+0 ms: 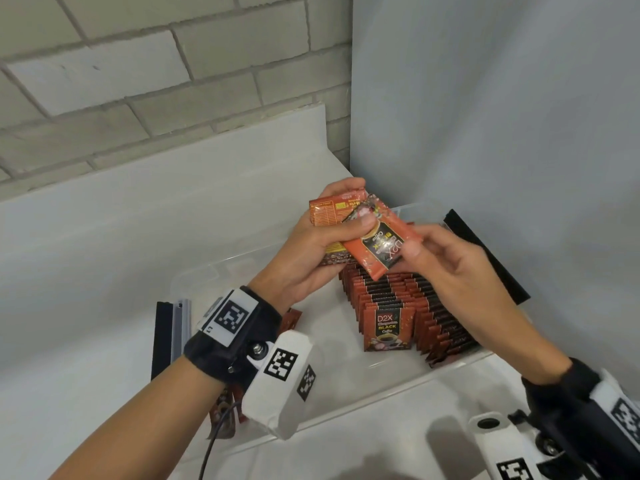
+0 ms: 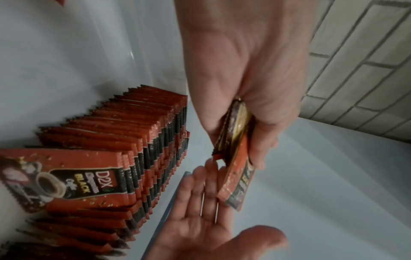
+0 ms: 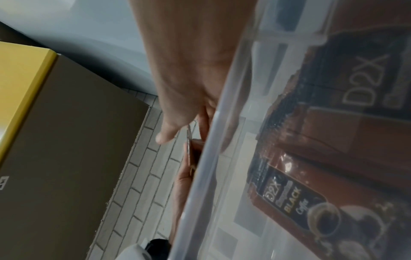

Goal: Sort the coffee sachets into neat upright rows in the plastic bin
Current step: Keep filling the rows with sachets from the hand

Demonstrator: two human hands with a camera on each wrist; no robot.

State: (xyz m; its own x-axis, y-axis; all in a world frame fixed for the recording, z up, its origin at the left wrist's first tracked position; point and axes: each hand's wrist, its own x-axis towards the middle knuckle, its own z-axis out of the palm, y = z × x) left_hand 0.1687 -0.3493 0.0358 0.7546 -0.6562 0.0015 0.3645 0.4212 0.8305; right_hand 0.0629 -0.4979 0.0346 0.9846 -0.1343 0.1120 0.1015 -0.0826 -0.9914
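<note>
A clear plastic bin (image 1: 398,370) stands on the white table. It holds rows of upright red-and-black coffee sachets (image 1: 398,306), also seen in the left wrist view (image 2: 133,140). Above the rows, my left hand (image 1: 311,244) grips a small stack of sachets (image 1: 329,216), which shows edge-on in its wrist view (image 2: 235,133). My right hand (image 1: 443,268) pinches one sachet (image 1: 377,247) at its corner between thumb and fingers while the sachet still lies against the stack. In the left wrist view its fingers (image 2: 200,193) lie under that sachet (image 2: 235,179).
Loose sachets (image 1: 225,410) lie on the table under my left wrist. Black and grey bars (image 1: 171,337) stand left of the bin, and a black strip (image 1: 485,254) leans behind it at the right. A cardboard box (image 3: 66,158) shows in the right wrist view.
</note>
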